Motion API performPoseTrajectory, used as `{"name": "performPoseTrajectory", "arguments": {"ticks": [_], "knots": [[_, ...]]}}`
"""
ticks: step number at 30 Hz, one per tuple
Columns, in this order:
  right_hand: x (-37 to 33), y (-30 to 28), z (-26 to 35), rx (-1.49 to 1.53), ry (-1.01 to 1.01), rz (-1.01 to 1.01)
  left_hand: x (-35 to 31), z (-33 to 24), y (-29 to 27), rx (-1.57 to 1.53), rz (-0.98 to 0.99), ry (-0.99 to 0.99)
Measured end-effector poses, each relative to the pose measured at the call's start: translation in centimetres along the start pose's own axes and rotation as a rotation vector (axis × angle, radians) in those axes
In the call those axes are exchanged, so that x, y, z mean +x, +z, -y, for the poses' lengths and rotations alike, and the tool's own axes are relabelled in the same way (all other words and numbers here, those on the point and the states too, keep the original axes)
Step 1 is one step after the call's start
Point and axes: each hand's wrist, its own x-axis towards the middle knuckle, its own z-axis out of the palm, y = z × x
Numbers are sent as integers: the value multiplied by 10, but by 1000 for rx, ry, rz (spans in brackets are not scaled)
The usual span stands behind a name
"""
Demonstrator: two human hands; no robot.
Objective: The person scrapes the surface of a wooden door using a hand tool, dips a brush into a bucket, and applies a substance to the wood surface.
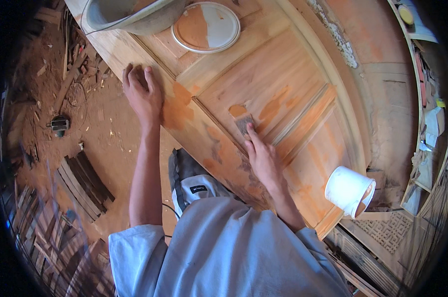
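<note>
A panelled wooden door point(263, 64) lies flat in front of me, with orange-brown filler smeared over parts of it. My right hand point(265, 161) grips a putty knife point(244, 123), its blade against a recessed panel beside a dab of orange filler point(237, 110). Over the door's left edge rests my left hand point(144, 94), fingers apart and holding nothing. A round white lid point(224, 27), partly coated with the same orange filler, sits farther up on the door. On the right part of the door a white plastic bucket point(347, 190) lies tipped on its side.
A large grey basin point(135, 22) stands on the door's far left end. Wood scraps and curved timber pieces point(85, 185) lie on the dusty floor to the left, near a small power tool point(60, 124). At the right are a carved lattice panel point(385, 230) and a cluttered shelf point(427, 148).
</note>
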Motion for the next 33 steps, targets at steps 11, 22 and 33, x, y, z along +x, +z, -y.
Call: {"name": "performPoseTrajectory", "arguments": {"ticks": [11, 22, 33], "knots": [[76, -56, 51, -197, -66, 229, 4, -4, 7, -54, -19, 48], [40, -82, 24, -221, -106, 271, 0, -4, 1, -31, -49, -14], [13, -38, 10, -104, 42, 176, -3, -5, 0, -20, -26, -38]]}}
